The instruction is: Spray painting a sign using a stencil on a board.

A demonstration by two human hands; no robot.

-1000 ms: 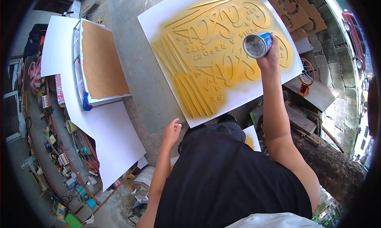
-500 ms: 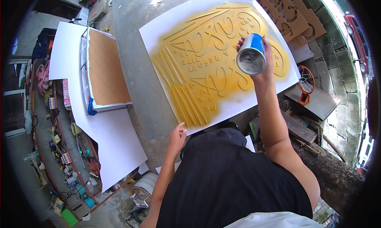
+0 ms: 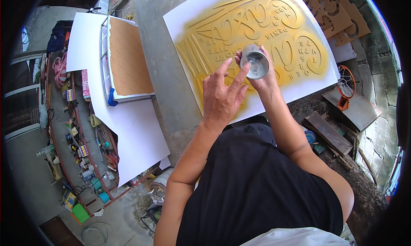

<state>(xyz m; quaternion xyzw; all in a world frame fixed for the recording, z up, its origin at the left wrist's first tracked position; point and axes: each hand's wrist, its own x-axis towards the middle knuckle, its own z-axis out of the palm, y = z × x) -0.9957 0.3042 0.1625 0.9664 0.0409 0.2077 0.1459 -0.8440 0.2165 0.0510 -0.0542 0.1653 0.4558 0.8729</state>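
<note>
A spray can (image 3: 257, 67) is gripped in my right hand (image 3: 267, 81), its bare metal base tilted up toward me. My left hand (image 3: 221, 98) is raised just left of it, fingers spread; the index fingertip reaches the can's edge, though whether it touches I cannot tell. Beneath both hands lies a white sheet (image 3: 175, 21) on a grey table. Raised cut-out letters and curly shapes (image 3: 257, 25) and thin strips (image 3: 195, 53) rest on it, coated in yellow-gold paint. The can's top is hidden.
Brown cut-out boards (image 3: 338, 14) lean at the far right, near a small basketball hoop (image 3: 346, 81). To the left stand a framed brown panel (image 3: 128, 57) and a large white sheet (image 3: 137, 139). Beyond them is a rack of tools and supplies (image 3: 85, 160).
My left hand has risen from the sheet's near corner to the can. My right hand has drawn the can nearer and to the left. The whole view has shifted slightly.
</note>
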